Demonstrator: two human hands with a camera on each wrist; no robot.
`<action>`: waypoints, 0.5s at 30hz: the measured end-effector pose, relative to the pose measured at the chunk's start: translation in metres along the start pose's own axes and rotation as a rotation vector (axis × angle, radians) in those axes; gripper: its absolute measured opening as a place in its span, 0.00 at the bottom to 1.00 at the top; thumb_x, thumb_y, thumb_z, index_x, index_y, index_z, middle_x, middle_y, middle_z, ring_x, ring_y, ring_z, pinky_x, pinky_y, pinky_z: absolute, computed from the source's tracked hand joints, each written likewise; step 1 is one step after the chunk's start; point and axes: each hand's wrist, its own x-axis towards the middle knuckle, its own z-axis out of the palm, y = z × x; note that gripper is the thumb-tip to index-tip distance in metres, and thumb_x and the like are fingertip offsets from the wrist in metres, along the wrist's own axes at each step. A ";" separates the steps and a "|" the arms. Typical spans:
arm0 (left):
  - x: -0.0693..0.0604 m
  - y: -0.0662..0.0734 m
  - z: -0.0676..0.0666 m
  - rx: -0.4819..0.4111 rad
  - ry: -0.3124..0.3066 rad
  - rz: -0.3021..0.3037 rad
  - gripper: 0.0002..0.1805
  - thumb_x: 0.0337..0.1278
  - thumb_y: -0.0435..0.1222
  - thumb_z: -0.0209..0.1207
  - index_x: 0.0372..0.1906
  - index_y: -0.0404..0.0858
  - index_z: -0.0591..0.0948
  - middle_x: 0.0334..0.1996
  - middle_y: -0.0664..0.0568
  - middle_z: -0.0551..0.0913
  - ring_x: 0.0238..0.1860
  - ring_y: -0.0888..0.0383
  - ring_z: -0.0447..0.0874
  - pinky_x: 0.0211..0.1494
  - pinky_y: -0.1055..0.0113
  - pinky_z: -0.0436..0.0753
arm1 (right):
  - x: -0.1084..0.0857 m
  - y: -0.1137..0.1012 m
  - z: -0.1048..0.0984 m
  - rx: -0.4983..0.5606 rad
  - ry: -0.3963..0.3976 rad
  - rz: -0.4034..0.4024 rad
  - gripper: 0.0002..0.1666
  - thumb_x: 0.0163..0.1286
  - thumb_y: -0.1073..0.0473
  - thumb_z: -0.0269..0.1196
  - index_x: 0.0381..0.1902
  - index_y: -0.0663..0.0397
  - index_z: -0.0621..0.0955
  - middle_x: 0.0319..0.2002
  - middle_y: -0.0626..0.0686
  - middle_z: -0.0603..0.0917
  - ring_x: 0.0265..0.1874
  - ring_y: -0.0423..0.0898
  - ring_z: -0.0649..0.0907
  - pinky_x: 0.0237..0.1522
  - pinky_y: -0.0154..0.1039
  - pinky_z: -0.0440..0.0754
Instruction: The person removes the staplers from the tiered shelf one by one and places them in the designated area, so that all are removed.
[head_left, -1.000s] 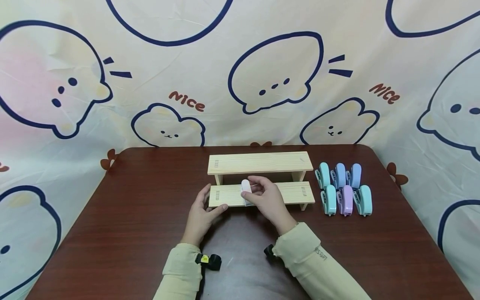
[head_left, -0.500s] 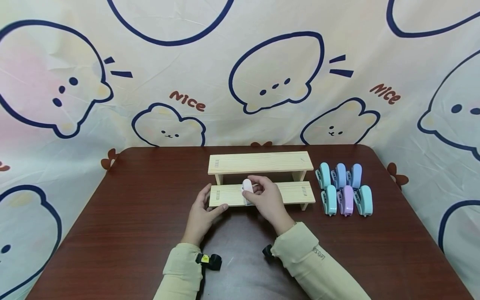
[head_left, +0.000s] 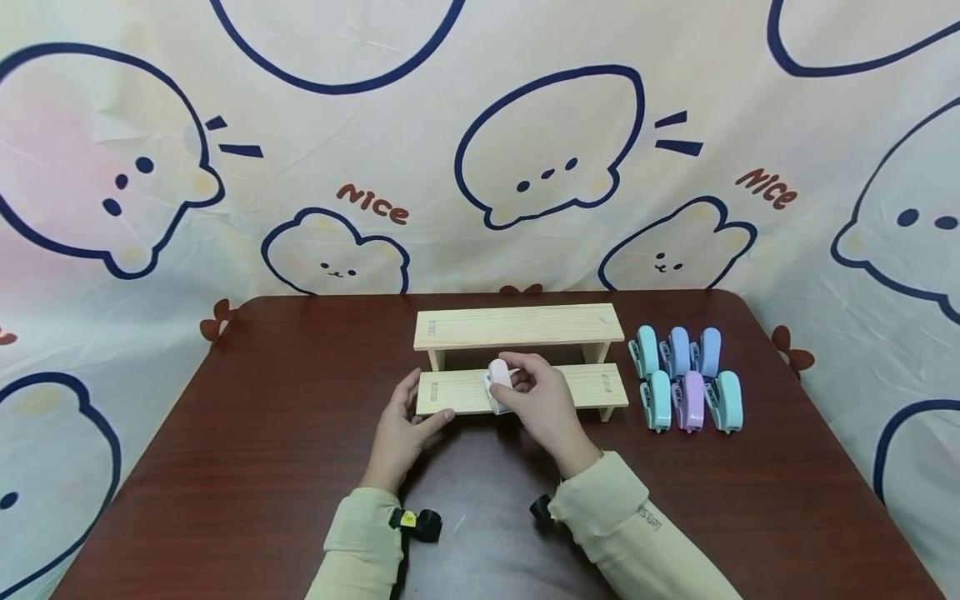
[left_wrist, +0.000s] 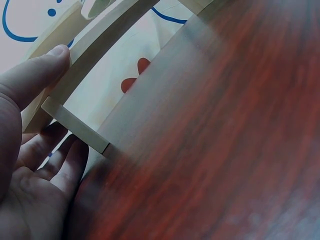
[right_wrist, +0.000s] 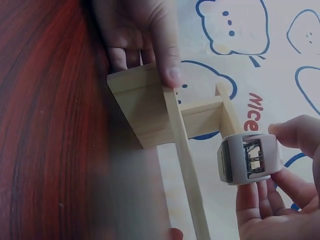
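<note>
A low stand of pale wood (head_left: 457,392) occupies the middle of the table. At its left end my left hand (head_left: 401,437) holds on, thumb on the front edge and fingers round the end, also seen in the left wrist view. A small white stapler (head_left: 498,385) is pinched between thumb and fingers of my right hand (head_left: 543,400), over the front of that board. In the right wrist view, the stapler (right_wrist: 252,157) shows a slot with metal parts inside. Whether its base touches the board, I cannot tell.
Behind stands a taller wooden shelf (head_left: 517,325); whether the two are joined is unclear. On the right sit two rows of staplers, among them a purple one (head_left: 688,400) and a teal one (head_left: 726,402). Brown tabletop (head_left: 225,467) surrounds everything, with a patterned cloth (head_left: 525,50) beyond.
The white stapler has shifted slightly right and toward me in my right hand, and it is tilted a little differently. My left hand keeps its place on the stand.
</note>
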 end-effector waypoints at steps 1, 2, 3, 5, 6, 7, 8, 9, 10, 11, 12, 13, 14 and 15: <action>0.000 0.000 0.000 0.001 -0.001 -0.002 0.52 0.50 0.33 0.75 0.78 0.40 0.59 0.71 0.45 0.70 0.70 0.51 0.68 0.69 0.51 0.69 | -0.001 0.000 -0.002 0.009 0.004 -0.003 0.24 0.57 0.67 0.73 0.53 0.59 0.85 0.37 0.53 0.82 0.34 0.45 0.80 0.36 0.31 0.79; 0.000 0.001 0.000 0.001 -0.001 -0.002 0.52 0.50 0.33 0.75 0.78 0.40 0.59 0.71 0.45 0.70 0.70 0.51 0.68 0.69 0.51 0.69 | -0.001 -0.001 -0.003 0.020 0.008 -0.001 0.24 0.56 0.67 0.73 0.53 0.60 0.85 0.37 0.53 0.82 0.34 0.45 0.80 0.36 0.30 0.79; 0.000 0.001 0.000 -0.001 -0.002 -0.001 0.52 0.50 0.33 0.75 0.78 0.40 0.59 0.71 0.44 0.70 0.70 0.51 0.68 0.69 0.51 0.69 | -0.002 -0.001 -0.005 0.029 0.012 -0.002 0.24 0.56 0.68 0.73 0.54 0.60 0.85 0.37 0.54 0.81 0.34 0.45 0.80 0.37 0.30 0.80; 0.000 0.002 0.000 0.000 -0.004 0.001 0.52 0.50 0.33 0.75 0.78 0.40 0.59 0.71 0.44 0.70 0.70 0.51 0.68 0.69 0.51 0.70 | -0.003 -0.001 -0.009 0.051 0.020 -0.001 0.25 0.56 0.69 0.73 0.54 0.61 0.85 0.38 0.55 0.81 0.35 0.45 0.80 0.37 0.29 0.79; 0.000 0.002 0.000 0.002 -0.005 0.002 0.52 0.50 0.33 0.75 0.78 0.39 0.59 0.71 0.44 0.70 0.70 0.51 0.68 0.68 0.51 0.70 | -0.003 0.000 -0.010 0.061 0.025 0.001 0.25 0.56 0.69 0.73 0.54 0.61 0.85 0.38 0.55 0.81 0.36 0.45 0.80 0.38 0.29 0.79; 0.000 0.002 0.000 0.002 -0.005 0.003 0.52 0.50 0.33 0.75 0.78 0.40 0.59 0.71 0.44 0.70 0.70 0.51 0.68 0.68 0.51 0.70 | -0.004 0.000 -0.012 0.069 0.031 0.006 0.25 0.56 0.70 0.73 0.54 0.62 0.85 0.38 0.55 0.81 0.36 0.45 0.80 0.37 0.29 0.79; 0.000 0.002 0.000 0.001 -0.007 0.004 0.52 0.50 0.33 0.75 0.78 0.40 0.59 0.71 0.44 0.70 0.69 0.51 0.68 0.68 0.51 0.70 | -0.005 0.000 -0.014 0.074 0.037 0.008 0.25 0.56 0.70 0.73 0.54 0.62 0.85 0.38 0.55 0.81 0.36 0.45 0.79 0.37 0.29 0.79; 0.000 0.002 0.000 0.002 -0.009 0.004 0.52 0.50 0.33 0.75 0.78 0.39 0.59 0.71 0.44 0.70 0.69 0.51 0.69 0.68 0.51 0.71 | -0.005 0.000 -0.016 0.078 0.041 0.012 0.25 0.56 0.70 0.73 0.54 0.62 0.85 0.38 0.55 0.81 0.36 0.46 0.79 0.37 0.28 0.79; 0.000 0.002 0.000 0.005 -0.010 0.003 0.52 0.50 0.33 0.75 0.78 0.40 0.59 0.71 0.44 0.70 0.69 0.51 0.68 0.68 0.51 0.71 | -0.006 0.000 -0.018 0.083 0.045 0.015 0.25 0.56 0.70 0.73 0.54 0.62 0.85 0.39 0.55 0.81 0.36 0.46 0.79 0.37 0.28 0.79; 0.000 0.002 0.000 0.004 -0.011 0.001 0.52 0.51 0.34 0.75 0.78 0.40 0.59 0.71 0.44 0.70 0.70 0.51 0.68 0.68 0.51 0.70 | -0.006 0.000 -0.019 0.081 0.048 0.017 0.25 0.56 0.70 0.73 0.54 0.62 0.85 0.39 0.55 0.81 0.37 0.46 0.79 0.37 0.28 0.79; 0.000 0.002 0.000 0.008 -0.011 -0.002 0.52 0.51 0.34 0.75 0.78 0.40 0.58 0.72 0.44 0.69 0.70 0.51 0.68 0.68 0.50 0.70 | -0.007 0.000 -0.021 0.077 0.050 0.022 0.25 0.57 0.69 0.73 0.54 0.61 0.85 0.39 0.54 0.81 0.37 0.46 0.79 0.38 0.28 0.79; -0.001 0.002 0.000 0.012 -0.012 -0.005 0.52 0.51 0.34 0.75 0.78 0.40 0.58 0.72 0.44 0.69 0.71 0.51 0.67 0.69 0.50 0.70 | -0.008 0.000 -0.023 0.074 0.052 0.026 0.25 0.57 0.69 0.73 0.55 0.61 0.85 0.39 0.54 0.81 0.37 0.46 0.79 0.38 0.28 0.79; -0.001 0.003 0.000 0.017 -0.013 -0.008 0.52 0.51 0.34 0.75 0.78 0.40 0.58 0.72 0.44 0.69 0.71 0.51 0.67 0.69 0.50 0.70 | -0.008 -0.001 -0.025 0.070 0.053 0.024 0.25 0.57 0.69 0.73 0.55 0.60 0.84 0.39 0.55 0.81 0.37 0.47 0.79 0.38 0.28 0.79; -0.001 0.003 0.001 0.021 -0.013 -0.011 0.52 0.51 0.34 0.75 0.79 0.40 0.58 0.72 0.43 0.68 0.71 0.51 0.66 0.69 0.49 0.69 | -0.009 -0.001 -0.027 0.066 0.054 0.022 0.25 0.57 0.69 0.73 0.55 0.60 0.84 0.40 0.55 0.81 0.37 0.47 0.79 0.38 0.29 0.79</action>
